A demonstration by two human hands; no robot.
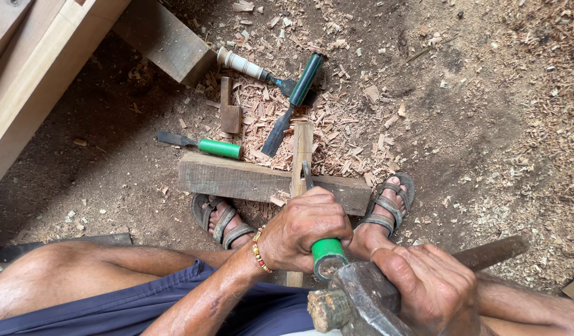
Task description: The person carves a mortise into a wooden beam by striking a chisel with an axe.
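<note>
My left hand (pixel 305 225) grips a green-handled chisel (pixel 327 254) whose steel blade (pixel 307 174) rests on a narrow wooden stick (pixel 301 149). That stick lies across a thick weathered wood block (pixel 237 178) on the ground. My right hand (pixel 433 286) holds a heavy iron hammer (pixel 361 298) by its head end, the wooden handle (pixel 492 251) pointing right, with the head right at the chisel's butt. My sandalled feet (pixel 222 219) (pixel 389 202) sit against the near side of the block.
Three more chisels lie beyond the block among wood chips: a green-handled one (pixel 203 145), a dark-green-handled one (pixel 292 104), a white-handled one (pixel 249 66). A small wooden piece (pixel 229 111) lies by them. Timber beams (pixel 50 68) run along the upper left; the floor is dirt.
</note>
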